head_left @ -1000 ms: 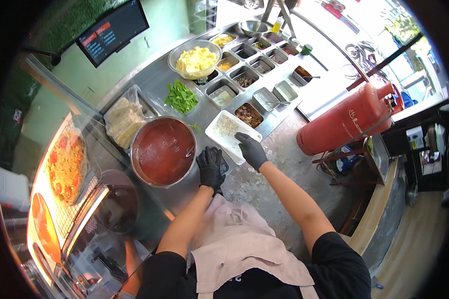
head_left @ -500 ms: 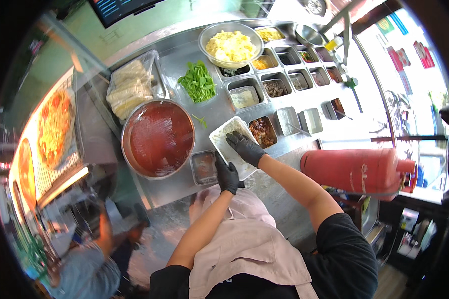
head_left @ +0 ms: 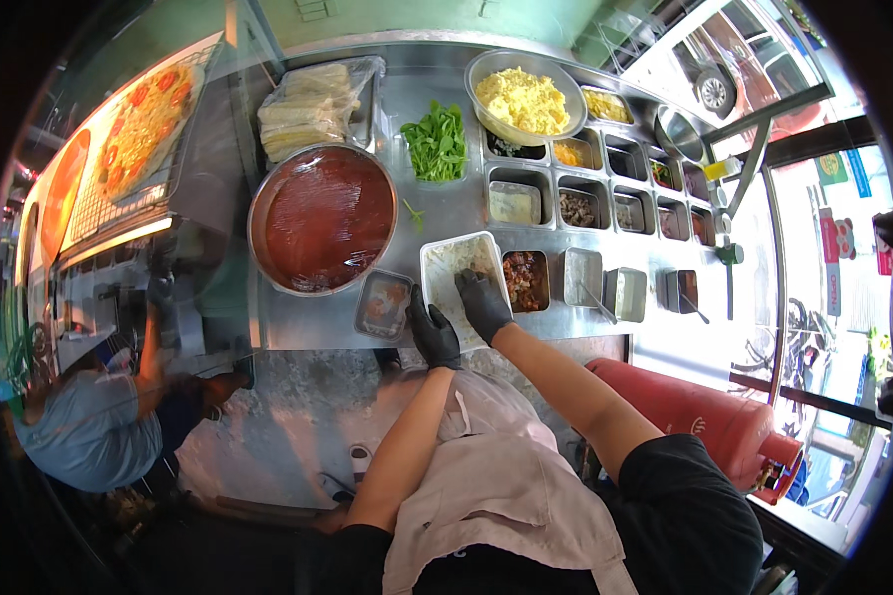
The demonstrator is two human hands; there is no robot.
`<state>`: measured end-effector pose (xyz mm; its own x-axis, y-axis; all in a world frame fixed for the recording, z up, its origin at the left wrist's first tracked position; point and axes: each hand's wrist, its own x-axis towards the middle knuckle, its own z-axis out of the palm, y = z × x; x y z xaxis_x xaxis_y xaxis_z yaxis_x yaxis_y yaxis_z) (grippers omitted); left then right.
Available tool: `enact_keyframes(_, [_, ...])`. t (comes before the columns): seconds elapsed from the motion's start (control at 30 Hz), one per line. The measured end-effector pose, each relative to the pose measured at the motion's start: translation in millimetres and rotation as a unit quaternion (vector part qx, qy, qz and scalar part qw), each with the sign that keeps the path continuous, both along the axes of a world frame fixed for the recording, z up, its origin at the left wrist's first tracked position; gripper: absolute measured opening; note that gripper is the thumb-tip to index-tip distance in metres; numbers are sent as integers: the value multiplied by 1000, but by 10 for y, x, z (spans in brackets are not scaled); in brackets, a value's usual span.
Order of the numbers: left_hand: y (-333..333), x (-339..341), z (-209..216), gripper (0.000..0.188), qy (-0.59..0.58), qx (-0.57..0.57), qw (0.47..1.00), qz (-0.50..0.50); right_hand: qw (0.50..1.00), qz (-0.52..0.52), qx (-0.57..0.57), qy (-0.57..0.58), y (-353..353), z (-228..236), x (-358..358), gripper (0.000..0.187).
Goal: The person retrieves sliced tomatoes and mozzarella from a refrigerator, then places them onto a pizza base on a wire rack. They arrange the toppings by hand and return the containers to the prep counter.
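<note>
My gloved left hand [head_left: 434, 336] closes on the near left side of a white rectangular plastic tub [head_left: 431, 260], its thumb along the rim. Inside the tub, the fingers of my gloved right hand [head_left: 485, 309] reach down, a little apart, against pale residue on the walls and bottom. What lies under those fingertips is hidden. Just left of my left hand is a small clear container [head_left: 384, 305] with reddish residue. To the tub's right, a metal bin [head_left: 524, 281] holds dark reddish chopped food.
A large bowl of red sauce [head_left: 322, 220], film-covered, stands left. Behind are bagged pale dough [head_left: 311, 109], green leaves [head_left: 435, 142], a bowl of yellow shreds [head_left: 522, 102] and several topping bins. A red gas cylinder [head_left: 700, 421] lies right; another person [head_left: 99, 421] is at lower left.
The view has turned and shifted. My right fingers, flatter and more spread before, now point down into the tub. My left hand still holds the tub's side.
</note>
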<state>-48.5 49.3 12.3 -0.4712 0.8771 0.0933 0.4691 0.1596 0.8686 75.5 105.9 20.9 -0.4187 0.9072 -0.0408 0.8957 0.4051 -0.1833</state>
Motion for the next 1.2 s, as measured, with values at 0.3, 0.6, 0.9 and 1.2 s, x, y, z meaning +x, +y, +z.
enact_keyframes(0.3, [2, 35, 228, 50, 4, 18, 999, -37, 800, -216, -286, 481, 8, 563, 182, 34])
enact_keyframes(0.6, [-607, -550, 1875, 72, -110, 101, 975, -164, 365, -219, -542, 724, -277, 1737, -184, 37])
enact_keyframes(0.9, [-1383, -1781, 2358, 58, -374, 142, 916, -19, 293, -113, -606, 731, -952, 2419, -1789, 44])
enact_keyframes(1.2, [-2289, -3843, 2659, 40, -148, 146, 978, 16, 403, -43, -618, 673, -1666, 2757, -3691, 43])
